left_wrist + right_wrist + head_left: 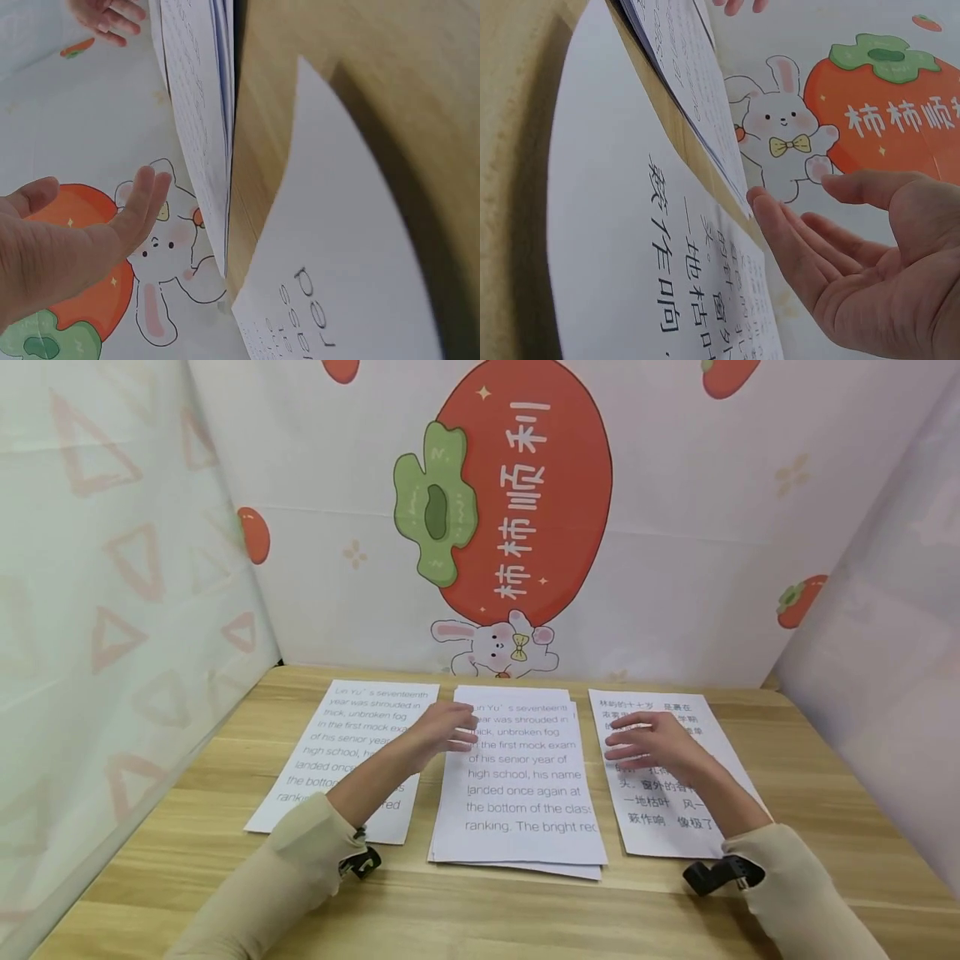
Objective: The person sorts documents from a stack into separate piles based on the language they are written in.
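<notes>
Over the gap between the left sheet of English text (352,735) and the middle stack of English-text sheets (525,785) hovers my left hand (433,737), its fingers relaxed toward the stack's left edge. My right hand (656,743) hangs above the sheet of Chinese text (660,835), fingers loosely bent and pointing left. Neither hand holds anything. In the left wrist view the left hand (82,240) shows thumb and fingers spread apart. The right wrist view shows the right hand (870,277) with its palm visible and nothing in it. Several sheets are layered slightly askew in the middle stack.
All the paper lies on a wooden table (495,918). Behind it hangs a white backdrop (322,602) printed with a large persimmon and a rabbit. Pale curtains stand at both sides. Dark camera mounts (723,874) are strapped at the wrists.
</notes>
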`<state>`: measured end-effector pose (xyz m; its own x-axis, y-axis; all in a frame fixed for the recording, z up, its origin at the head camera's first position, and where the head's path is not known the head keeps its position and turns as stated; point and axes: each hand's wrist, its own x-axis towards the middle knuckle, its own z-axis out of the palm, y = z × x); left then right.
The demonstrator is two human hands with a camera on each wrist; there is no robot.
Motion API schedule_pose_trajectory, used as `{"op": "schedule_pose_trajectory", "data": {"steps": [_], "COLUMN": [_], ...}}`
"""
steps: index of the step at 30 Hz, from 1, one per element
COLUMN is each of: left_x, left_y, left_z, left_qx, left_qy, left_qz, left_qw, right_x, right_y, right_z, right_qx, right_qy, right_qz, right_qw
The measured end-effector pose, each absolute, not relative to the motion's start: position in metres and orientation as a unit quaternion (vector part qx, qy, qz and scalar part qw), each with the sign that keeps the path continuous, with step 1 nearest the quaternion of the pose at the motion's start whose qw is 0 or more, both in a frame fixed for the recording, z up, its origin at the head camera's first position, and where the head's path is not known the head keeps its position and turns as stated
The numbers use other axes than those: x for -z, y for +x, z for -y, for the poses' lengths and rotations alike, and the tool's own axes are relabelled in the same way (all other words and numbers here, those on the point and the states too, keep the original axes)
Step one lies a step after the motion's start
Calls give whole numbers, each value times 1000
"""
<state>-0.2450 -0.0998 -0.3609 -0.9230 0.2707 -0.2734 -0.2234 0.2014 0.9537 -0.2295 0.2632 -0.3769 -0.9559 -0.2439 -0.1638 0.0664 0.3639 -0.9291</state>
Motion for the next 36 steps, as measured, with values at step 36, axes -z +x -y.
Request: {"op": "schedule_pose_trajectory", "data": {"steps": [36], "left_x": [379], "left_y": [-232], "left_z": [142], "left_qx": [-623], "left_qy": [-54], "left_qz": [-758], "left_qw": [187], "right_x": [389], "right_y": [-227], "right_z": [-234], "right_qx": [598], "right_qy": [-8], "right_qz": [-782], "right_qw": [179]}}
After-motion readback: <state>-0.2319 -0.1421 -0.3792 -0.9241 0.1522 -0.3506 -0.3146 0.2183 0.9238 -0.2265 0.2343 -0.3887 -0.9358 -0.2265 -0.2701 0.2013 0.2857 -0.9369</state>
